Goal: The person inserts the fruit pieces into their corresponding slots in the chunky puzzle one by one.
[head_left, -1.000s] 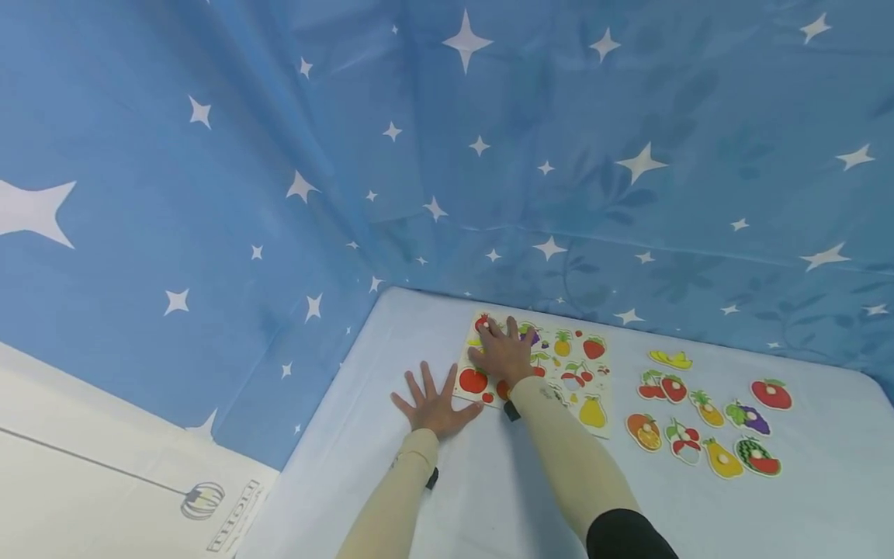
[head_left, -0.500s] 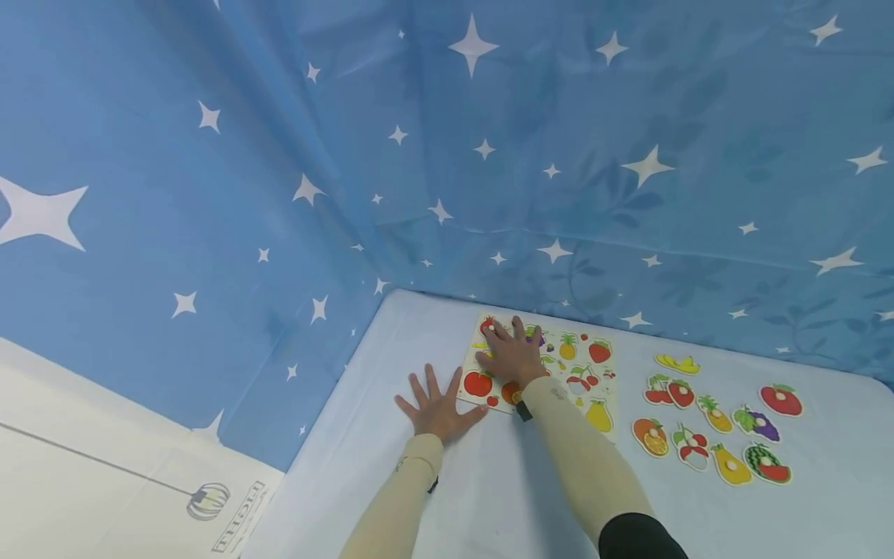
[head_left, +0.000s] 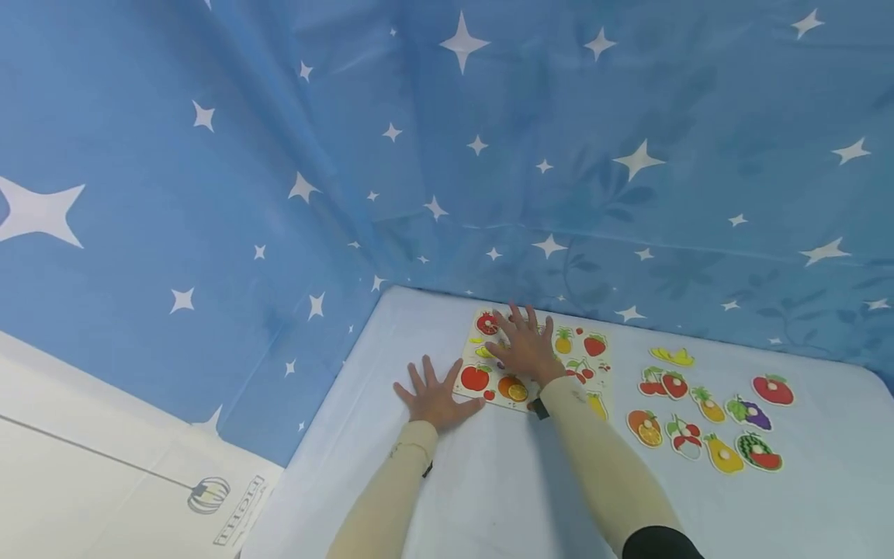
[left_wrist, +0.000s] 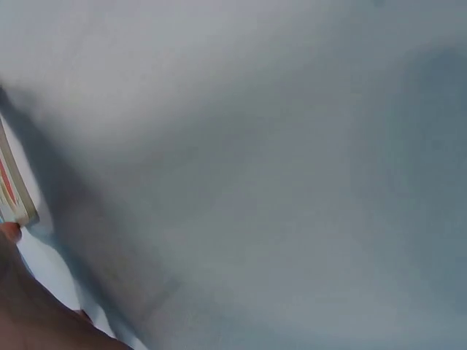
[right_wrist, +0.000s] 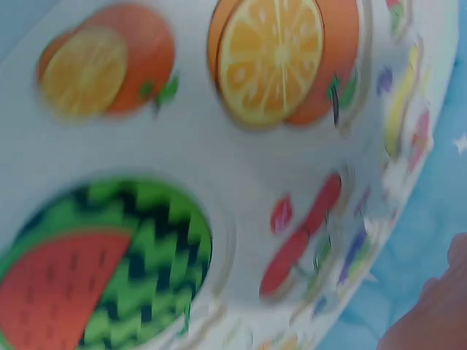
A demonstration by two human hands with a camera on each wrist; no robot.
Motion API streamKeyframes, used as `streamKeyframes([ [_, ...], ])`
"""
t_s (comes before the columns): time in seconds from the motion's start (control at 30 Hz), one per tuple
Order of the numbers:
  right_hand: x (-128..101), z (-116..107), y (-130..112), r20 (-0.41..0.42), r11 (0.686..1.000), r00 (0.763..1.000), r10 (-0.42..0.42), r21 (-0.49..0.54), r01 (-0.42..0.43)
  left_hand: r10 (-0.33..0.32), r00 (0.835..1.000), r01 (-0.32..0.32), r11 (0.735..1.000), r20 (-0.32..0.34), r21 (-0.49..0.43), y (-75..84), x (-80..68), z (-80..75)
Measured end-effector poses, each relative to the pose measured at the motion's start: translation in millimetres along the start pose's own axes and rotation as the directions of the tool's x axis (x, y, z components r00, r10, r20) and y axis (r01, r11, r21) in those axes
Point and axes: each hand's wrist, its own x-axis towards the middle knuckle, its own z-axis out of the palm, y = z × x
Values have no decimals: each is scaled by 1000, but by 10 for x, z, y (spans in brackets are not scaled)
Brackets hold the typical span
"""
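Note:
A fruit picture board (head_left: 466, 359) lies flat near the table's back edge, printed with a pomegranate, an orange and other fruits. My right hand (head_left: 527, 349) is spread over its middle, fingers straight, hiding several pictures. Whether it touches the board I cannot tell. The right wrist view holds a watermelon picture (right_wrist: 109, 255) and an orange picture (right_wrist: 273, 58) on the board, with part of that hand at the lower right. My left hand (head_left: 434, 396) lies spread on the table, its thumb and index finger beside the board's lower left corner. The left wrist view catches the board's corner (left_wrist: 25, 208).
To the board's right lie several loose fruit pieces with small white knobs, among them bananas (head_left: 673, 357), an orange (head_left: 644, 428), a pear (head_left: 724, 456), a watermelon (head_left: 758, 452) and grapes (head_left: 748, 412). A starry blue curtain (head_left: 559, 178) hangs behind the white table (head_left: 482, 497).
My right hand has slid rightward across the board, uncovering the pomegranate and orange pictures and hiding more of the middle. The left hand keeps its place. The loose pieces have not moved.

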Motion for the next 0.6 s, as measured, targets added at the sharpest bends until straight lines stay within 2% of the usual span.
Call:
streamKeyframes([
  [0.1,-97,-104,71,-38,1000,999,-11,-2,11,6,1000,-6,1000,1,-27,-6,24,19],
  [0.27,-244,-220,276,-79,999,997,15,-32,-17,8,1000,-9,999,-6,-31,33,35,63],
  [0.37,-352,-288,390,-106,997,994,28,-64,-35,9,1000,-9,998,0,-58,55,14,29],
  [0.6,-664,-476,661,-120,997,991,65,-25,-69,4,1000,-3,997,16,-77,64,-47,-27],
])
